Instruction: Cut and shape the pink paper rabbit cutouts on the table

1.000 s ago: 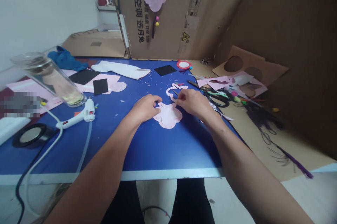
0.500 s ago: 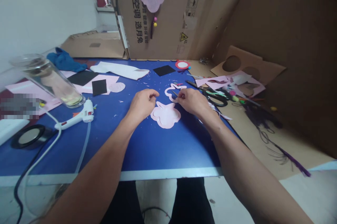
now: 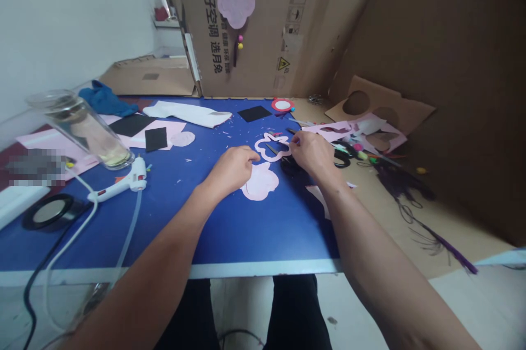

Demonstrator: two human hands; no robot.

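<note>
A pink felt cut-out (image 3: 261,183) with lobed edges lies on the blue table top (image 3: 230,224). My left hand (image 3: 232,169) rests on its left edge with fingers curled and pinched together. My right hand (image 3: 312,154) is just right of it, fingers closed at the edge of a pink outline scrap (image 3: 269,148) that lies beyond the cut-out. A small dark pointed thing (image 3: 272,149) lies across that scrap near my right fingers; whether I grip it is unclear. Black-handled scissors (image 3: 343,157) lie right behind my right hand.
A white glue gun (image 3: 123,181) with its cable, a glass jar (image 3: 84,130) and a black tape roll (image 3: 49,211) stand at the left. Black and pink felt pieces (image 3: 156,138) lie at the back. Pink scraps, beads and purple tassels (image 3: 411,191) clutter the cardboard at the right.
My right hand has moved back and to the right, off the pink cut-out toward the outline scrap. My left hand stays at the cut-out's left edge. The view has shifted slightly.
</note>
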